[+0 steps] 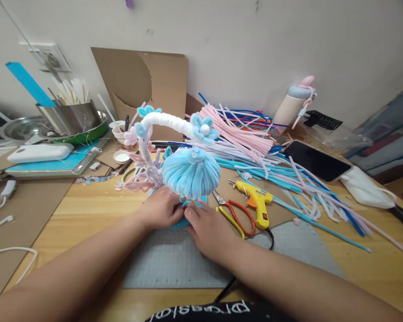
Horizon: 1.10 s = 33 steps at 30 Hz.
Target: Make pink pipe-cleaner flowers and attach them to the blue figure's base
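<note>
In front of me stands a pipe-cleaner ornament. Its white wrapped arch (167,120) carries blue and pink flowers, and a pleated light-blue shade (191,172) hangs under the arch's right end. Pink and lilac pipe-cleaner leaves (144,179) fan out on its left side. Below the shade, my left hand (163,208) and my right hand (211,228) meet at the ornament's blue base (179,223). The fingers of both are curled in and closed at the base. The shade and the hands hide much of what the fingertips grip.
Right of my hands lie orange-and-yellow-handled scissors (243,217) and a yellow glue gun (258,201) with a black cord. Bundled pipe cleaners (238,134) spread behind, near a phone (317,160). A grey cutting mat (174,264) lies beneath; a metal container (70,117) of sticks stands left.
</note>
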Tool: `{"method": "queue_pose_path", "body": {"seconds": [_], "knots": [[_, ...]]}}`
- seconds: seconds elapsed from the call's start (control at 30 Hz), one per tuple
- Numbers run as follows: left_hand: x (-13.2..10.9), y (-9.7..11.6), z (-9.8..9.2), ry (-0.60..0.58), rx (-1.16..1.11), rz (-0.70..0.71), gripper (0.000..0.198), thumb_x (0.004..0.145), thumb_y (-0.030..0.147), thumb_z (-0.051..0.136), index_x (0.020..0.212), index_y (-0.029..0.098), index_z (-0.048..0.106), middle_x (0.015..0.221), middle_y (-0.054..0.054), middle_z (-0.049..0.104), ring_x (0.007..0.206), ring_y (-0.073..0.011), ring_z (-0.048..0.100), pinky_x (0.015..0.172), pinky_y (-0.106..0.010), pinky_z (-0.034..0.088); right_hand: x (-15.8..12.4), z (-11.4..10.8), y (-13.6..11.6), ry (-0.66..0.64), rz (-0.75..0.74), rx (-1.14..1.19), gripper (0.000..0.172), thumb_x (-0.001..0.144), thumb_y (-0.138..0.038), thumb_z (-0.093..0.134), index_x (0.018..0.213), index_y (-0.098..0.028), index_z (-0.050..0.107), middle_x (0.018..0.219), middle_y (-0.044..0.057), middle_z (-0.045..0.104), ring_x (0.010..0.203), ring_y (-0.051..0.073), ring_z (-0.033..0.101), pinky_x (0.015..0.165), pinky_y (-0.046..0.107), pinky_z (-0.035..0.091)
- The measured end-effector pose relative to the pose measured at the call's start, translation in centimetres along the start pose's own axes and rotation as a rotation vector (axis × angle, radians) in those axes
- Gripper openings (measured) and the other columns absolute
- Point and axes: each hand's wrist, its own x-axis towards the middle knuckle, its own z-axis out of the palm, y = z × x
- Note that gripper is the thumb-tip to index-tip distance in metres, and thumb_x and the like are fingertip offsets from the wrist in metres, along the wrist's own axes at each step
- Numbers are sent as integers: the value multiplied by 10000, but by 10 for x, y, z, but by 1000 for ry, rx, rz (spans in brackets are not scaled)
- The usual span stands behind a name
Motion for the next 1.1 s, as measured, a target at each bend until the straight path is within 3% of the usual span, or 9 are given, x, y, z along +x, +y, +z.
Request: {"method": "queue_pose_path", "body": {"seconds": [0.2, 0.5, 0.67, 0.77, 0.87, 0.97, 1.1], "knots": [[2, -1, 1, -10, -23, 43, 258, 802, 249, 408, 686, 172, 626, 664, -72, 638, 648, -206, 575, 606, -312, 398, 1, -2, 1, -15, 23, -4, 185, 831, -182, 595, 998, -127, 537, 1091, 150, 622, 1121, 278, 531, 954, 428, 446], [-2, -2, 3, 42, -46, 71, 212, 759, 214, 407, 650, 186, 587, 627, -50, 601, 630, -199, 547, 632, -323, 418, -1, -1, 2, -37, 38, -30, 260, 873, -214, 533, 1098, -84, 542, 1194, 182, 594, 1203, 292, 490, 1028, 409, 391], [-11, 1, 5, 101, -64, -11, 117, 751, 158, 438, 667, 191, 514, 732, -56, 584, 742, -207, 541, 705, -334, 448, 0, 3, 3, -21, 2, -2, 362, 858, -199, 557, 1189, -60, 513, 1280, 204, 550, 1286, 284, 417, 1077, 426, 336], [-21, 8, 8, 149, -55, -130, 56, 811, 185, 464, 817, 178, 520, 877, -81, 578, 870, -233, 531, 776, -368, 460, 0, -8, 1, -39, 18, 71, 372, 846, -181, 559, 1204, -92, 514, 1322, 174, 524, 1265, 263, 439, 1056, 409, 359], [-33, 17, 11, 235, -58, -289, 190, 862, 244, 476, 1033, 164, 492, 1069, -118, 537, 1053, -270, 481, 903, -440, 432, -9, -34, -1, -66, 122, 128, 243, 879, -200, 499, 1107, -163, 573, 1236, 107, 587, 1104, 213, 560, 918, 344, 458], [-40, 22, 13, 266, -66, -414, 254, 870, 316, 506, 1074, 167, 483, 1101, -118, 511, 1093, -281, 462, 952, -469, 409, -25, -58, 4, -65, 360, -52, 181, 895, -213, 435, 959, -175, 601, 1029, 92, 641, 951, 232, 607, 799, 367, 475], [-42, 22, 12, 254, -96, -455, 277, 875, 352, 508, 1088, 177, 489, 1096, -104, 517, 1093, -274, 473, 965, -463, 407, -41, -56, 21, -220, 607, -213, 206, 827, -217, 539, 1010, -135, 585, 1001, 139, 626, 937, 298, 606, 734, 383, 456]]}}
